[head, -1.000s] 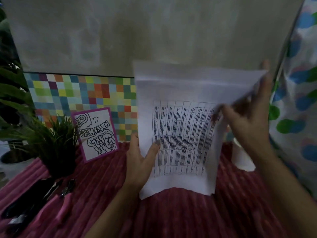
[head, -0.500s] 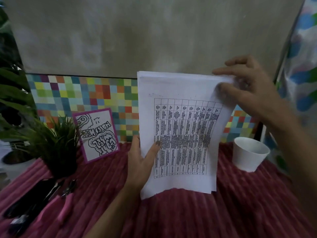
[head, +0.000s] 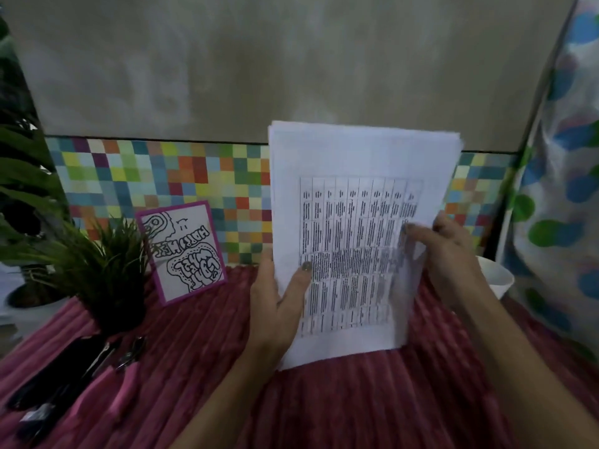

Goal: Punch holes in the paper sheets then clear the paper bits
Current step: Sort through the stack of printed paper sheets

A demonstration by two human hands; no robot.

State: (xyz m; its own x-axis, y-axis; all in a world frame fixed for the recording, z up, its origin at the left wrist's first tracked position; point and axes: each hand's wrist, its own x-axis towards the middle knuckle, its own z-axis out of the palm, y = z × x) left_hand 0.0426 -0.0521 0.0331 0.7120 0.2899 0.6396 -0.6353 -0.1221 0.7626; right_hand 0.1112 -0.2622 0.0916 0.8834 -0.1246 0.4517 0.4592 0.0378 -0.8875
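Observation:
A stack of white paper sheets [head: 353,163] with a printed table stands upright on its lower edge on the red ribbed cloth [head: 356,403]. My left hand [head: 275,306] grips the stack's left edge, thumb across the front. My right hand [head: 450,254] holds the right edge at mid height, fingers over the printed table. A dark hole punch [head: 61,374] lies at the lower left of the cloth, apart from both hands.
Pink-handled pliers [head: 126,377] lie beside the punch. A dark potted plant [head: 107,286] and a purple-framed drawing card [head: 183,251] stand at the left. A white paper cup [head: 497,277] sits behind my right wrist. A spotted curtain [head: 564,189] hangs at the right.
My right hand came down from the stack's top right corner to its right edge at mid height. The loose top sheets now lie flat with the stack. The left hand stayed put.

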